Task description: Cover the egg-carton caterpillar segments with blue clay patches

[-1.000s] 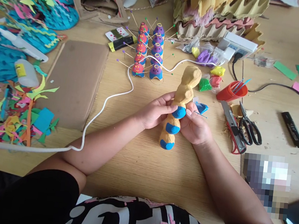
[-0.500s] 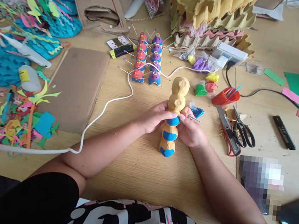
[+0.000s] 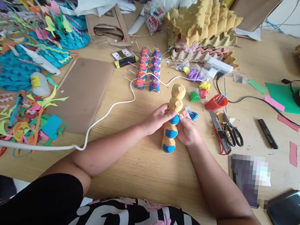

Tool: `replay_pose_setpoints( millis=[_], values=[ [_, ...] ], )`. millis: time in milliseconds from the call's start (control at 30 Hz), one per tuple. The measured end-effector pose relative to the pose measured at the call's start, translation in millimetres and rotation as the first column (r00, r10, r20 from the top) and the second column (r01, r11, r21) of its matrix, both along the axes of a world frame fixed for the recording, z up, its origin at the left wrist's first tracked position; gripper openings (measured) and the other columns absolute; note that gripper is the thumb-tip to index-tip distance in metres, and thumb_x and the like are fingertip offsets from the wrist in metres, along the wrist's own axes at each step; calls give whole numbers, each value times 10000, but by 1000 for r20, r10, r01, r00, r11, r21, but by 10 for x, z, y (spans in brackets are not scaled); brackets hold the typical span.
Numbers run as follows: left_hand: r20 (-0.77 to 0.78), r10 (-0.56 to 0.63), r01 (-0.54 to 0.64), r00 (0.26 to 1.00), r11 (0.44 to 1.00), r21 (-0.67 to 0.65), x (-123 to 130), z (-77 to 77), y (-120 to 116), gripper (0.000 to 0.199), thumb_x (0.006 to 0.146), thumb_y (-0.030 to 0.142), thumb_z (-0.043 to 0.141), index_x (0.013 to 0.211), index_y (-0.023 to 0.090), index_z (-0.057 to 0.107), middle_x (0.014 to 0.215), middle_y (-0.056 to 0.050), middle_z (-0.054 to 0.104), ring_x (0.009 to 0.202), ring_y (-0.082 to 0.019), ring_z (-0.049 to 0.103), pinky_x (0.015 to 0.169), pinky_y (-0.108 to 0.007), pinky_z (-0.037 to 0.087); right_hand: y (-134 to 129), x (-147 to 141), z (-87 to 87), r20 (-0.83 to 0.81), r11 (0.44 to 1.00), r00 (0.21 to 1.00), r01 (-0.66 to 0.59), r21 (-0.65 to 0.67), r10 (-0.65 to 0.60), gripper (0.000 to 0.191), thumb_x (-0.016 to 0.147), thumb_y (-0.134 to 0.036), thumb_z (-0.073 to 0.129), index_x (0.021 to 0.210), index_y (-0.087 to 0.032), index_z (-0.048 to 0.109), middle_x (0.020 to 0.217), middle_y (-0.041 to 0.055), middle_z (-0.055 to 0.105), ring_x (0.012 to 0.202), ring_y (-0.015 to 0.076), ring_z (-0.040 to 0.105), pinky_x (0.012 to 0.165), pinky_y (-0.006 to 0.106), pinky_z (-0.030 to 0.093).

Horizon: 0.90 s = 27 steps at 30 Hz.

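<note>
A tan egg carton strip [image 3: 178, 90], a row of bumps with blue patches on the lower ones, stands out between my hands over the table. My left hand [image 3: 156, 119] is closed on its left side, thumb lying across the middle near a blue patch. From the right, my right hand [image 3: 189, 130] grips the same strip, fingertips pressed to that patch's edge. A thin dark stick [image 3: 191, 120] pokes out by the right fingers; whether it is held firmly is hard to see. Just beyond that hand lies a bag of blue clay [image 3: 192, 115].
Red and purple decorated carton rows [image 3: 141, 72] with pins stand ahead. A white cord [image 3: 110, 104] crosses the left forearm. On the right are a red cup [image 3: 215, 102], scissors [image 3: 234, 130] and a box cutter [image 3: 219, 134]. Stacked egg trays [image 3: 210, 22] rise behind; paper scraps [image 3: 25, 121] cover the left.
My view has tilted up and turned rightward, so more of the table's back and right side shows. Both hands stay on the strip in nearly the same pose.
</note>
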<state>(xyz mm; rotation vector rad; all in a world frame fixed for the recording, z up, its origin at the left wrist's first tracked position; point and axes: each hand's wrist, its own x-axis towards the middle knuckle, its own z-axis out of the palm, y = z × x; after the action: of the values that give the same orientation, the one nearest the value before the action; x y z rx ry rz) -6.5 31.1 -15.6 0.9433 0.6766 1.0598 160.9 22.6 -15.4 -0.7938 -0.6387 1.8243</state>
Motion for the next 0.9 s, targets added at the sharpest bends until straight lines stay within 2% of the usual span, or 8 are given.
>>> replay_pose_setpoints(
  millis=[100, 367, 500, 667, 767, 900],
  values=[
    [-62, 30, -27, 998, 998, 52, 8, -37, 1, 628, 899, 712, 862, 1232, 204, 702, 1148, -55, 813, 1097, -191, 727, 1007, -317, 535, 5, 2, -17, -3, 1000, 1000, 5, 1, -5, 605, 688, -425, 1089, 788, -265, 514, 706, -78, 611, 673, 124, 595, 651, 260, 559],
    [-122, 66, -58, 990, 996, 65, 19, -23, -22, 658, 889, 750, 835, 1210, 193, 698, 1027, -26, 764, 986, -186, 676, 946, -327, 529, 5, 1, -114, 27, 997, 1000, 8, 71, -10, 555, 784, -479, 1039, 807, -266, 528, 733, -83, 631, 695, 127, 608, 659, 262, 569],
    [-154, 106, -89, 982, 990, 112, 29, 4, -33, 640, 895, 761, 810, 1171, 195, 694, 1014, -27, 763, 992, -187, 674, 949, -324, 528, 19, -4, -119, 11, 998, 1000, 9, 69, -9, 567, 759, -480, 1055, 793, -266, 531, 728, -89, 640, 698, 124, 613, 695, 267, 588],
    [-155, 146, -123, 977, 981, 151, 39, -13, -41, 568, 916, 718, 800, 1122, 199, 696, 959, -22, 753, 957, -186, 651, 925, -328, 527, 26, -22, -88, 6, 998, 1000, 2, 59, -2, 584, 699, -486, 1081, 780, -267, 545, 720, -85, 661, 680, 130, 607, 670, 277, 572],
    [-142, 147, -123, 979, 979, 164, 50, -29, -46, 589, 907, 731, 806, 1145, 202, 699, 1036, -38, 782, 1014, -196, 672, 969, -335, 534, 20, -42, -71, 20, 998, 1000, 13, 69, -15, 605, 666, -511, 1092, 773, -266, 549, 706, -86, 658, 669, 132, 598, 663, 281, 567],
    [-137, 142, -120, 980, 981, 154, 67, -57, -28, 586, 912, 702, 808, 1195, 200, 700, 1100, -53, 801, 1088, -216, 689, 1035, -357, 529, -2, -80, -71, 50, 994, 997, 56, 97, -61, 597, 712, -517, 1068, 762, -265, 529, 691, -93, 634, 661, 125, 580, 663, 276, 553]
  ],
)
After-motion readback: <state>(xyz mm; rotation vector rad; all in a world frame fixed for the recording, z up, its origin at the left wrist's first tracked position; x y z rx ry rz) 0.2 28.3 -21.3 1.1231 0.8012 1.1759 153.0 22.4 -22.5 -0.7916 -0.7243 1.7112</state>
